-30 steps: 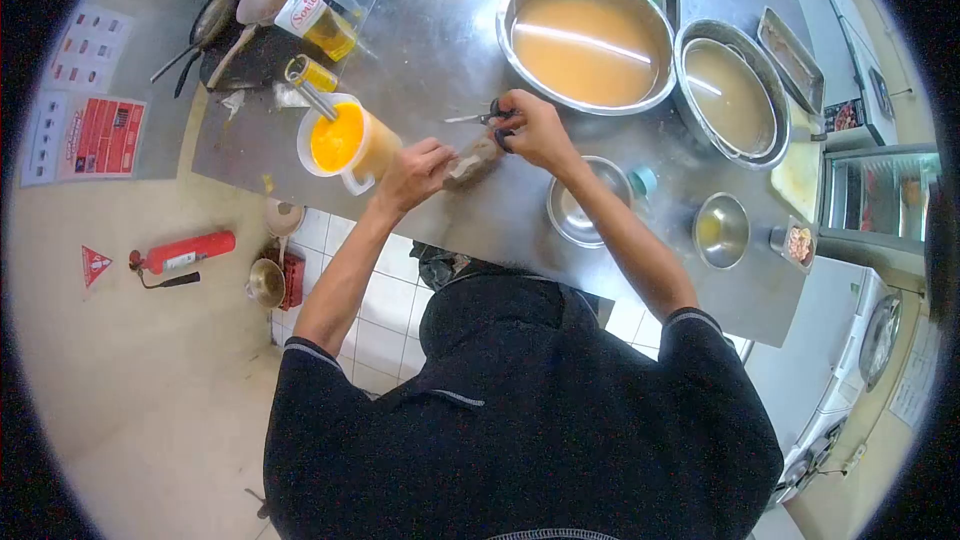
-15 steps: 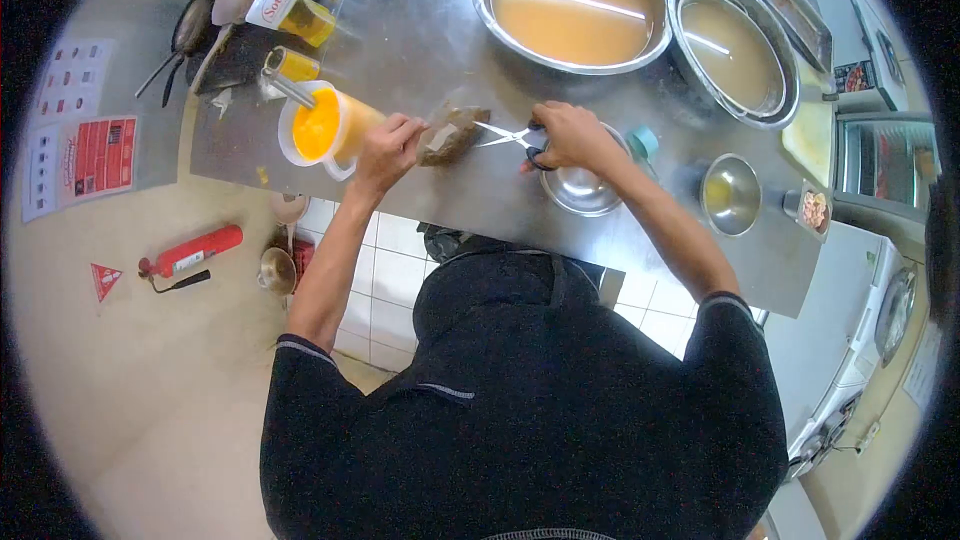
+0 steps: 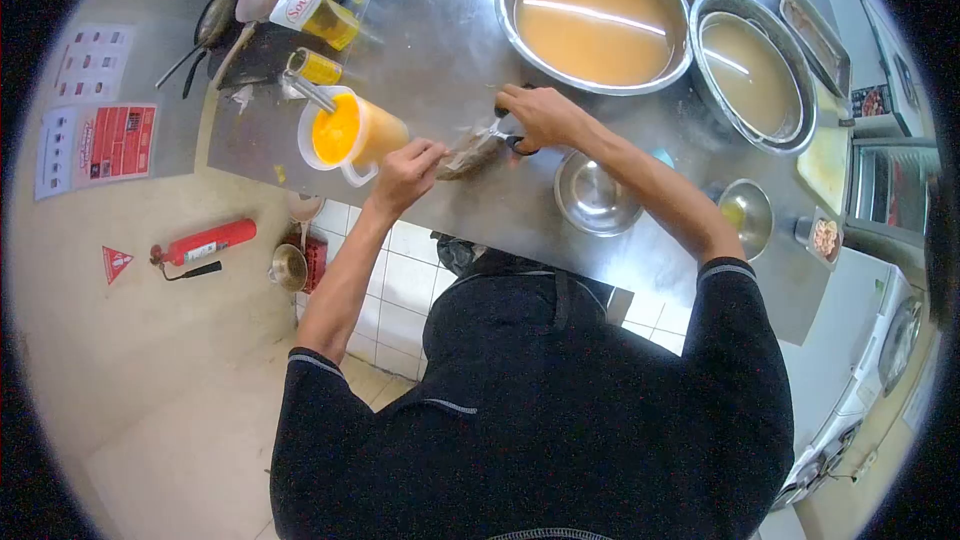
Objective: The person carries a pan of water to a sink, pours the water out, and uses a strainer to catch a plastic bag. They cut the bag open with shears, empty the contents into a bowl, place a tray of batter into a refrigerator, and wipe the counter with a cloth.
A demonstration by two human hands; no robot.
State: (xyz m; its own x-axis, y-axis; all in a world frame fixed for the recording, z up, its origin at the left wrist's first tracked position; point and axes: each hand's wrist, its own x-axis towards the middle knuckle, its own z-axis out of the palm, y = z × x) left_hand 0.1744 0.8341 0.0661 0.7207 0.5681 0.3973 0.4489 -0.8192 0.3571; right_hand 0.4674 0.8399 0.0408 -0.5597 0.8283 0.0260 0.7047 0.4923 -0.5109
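Pinched in the closed fingers of my left hand (image 3: 408,172) is one end of a clear plastic packet (image 3: 466,157) with brown contents, held over the steel counter. My right hand (image 3: 545,118) grips black-handled scissors (image 3: 513,143). Their blades lie at the packet's far end; whether they have cut through is not clear. To the left of the packet stands a plastic jug (image 3: 385,135) of orange liquid with a metal utensil in it. Below my right forearm sits a steel bowl (image 3: 597,195).
At the back stand a large basin (image 3: 508,15) of cloudy orange-brown liquid and a second basin (image 3: 806,130). An oil pouch (image 3: 315,15) and a yellow can (image 3: 318,67) are beyond the jug. Small bowl (image 3: 750,215) and a container of pinkish pieces (image 3: 825,238) sit right.
The scissors have moved left onto the packet, and their blades, spread wide before, are now mostly hidden against it. My left hand keeps its hold. The whole view has shifted slightly.
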